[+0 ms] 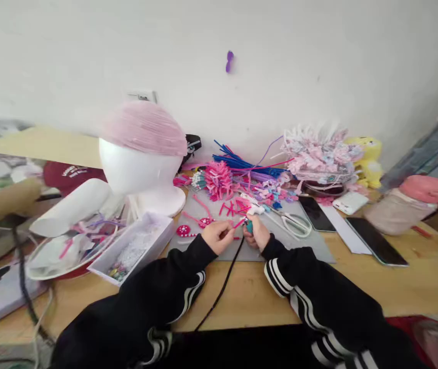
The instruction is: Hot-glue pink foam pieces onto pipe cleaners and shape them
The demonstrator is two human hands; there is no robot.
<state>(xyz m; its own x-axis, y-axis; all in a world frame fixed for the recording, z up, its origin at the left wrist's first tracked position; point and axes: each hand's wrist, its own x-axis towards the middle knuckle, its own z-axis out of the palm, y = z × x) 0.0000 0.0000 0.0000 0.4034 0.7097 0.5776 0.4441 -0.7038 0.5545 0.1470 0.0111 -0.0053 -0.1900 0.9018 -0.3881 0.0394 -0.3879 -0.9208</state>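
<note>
Over a grey mat (311, 246), my left hand (217, 236) pinches a small pink pipe-cleaner piece (238, 224). My right hand (257, 233) grips a teal-handled glue gun (250, 218) whose black cord (222, 287) runs back toward me across the table. The two hands almost touch at the pink piece. Short pink pieces (232, 207) and a round pink beaded ornament (183, 230) lie on the mat just beyond my hands.
A white foam head with a pink cap (142, 154) stands at left beside a white box of beads (134, 251) and a bowl (50, 259). Scissors (294, 223), two phones (375, 240), pipe-cleaner bundles (238, 164) and a pink flowered headpiece (321, 156) lie right.
</note>
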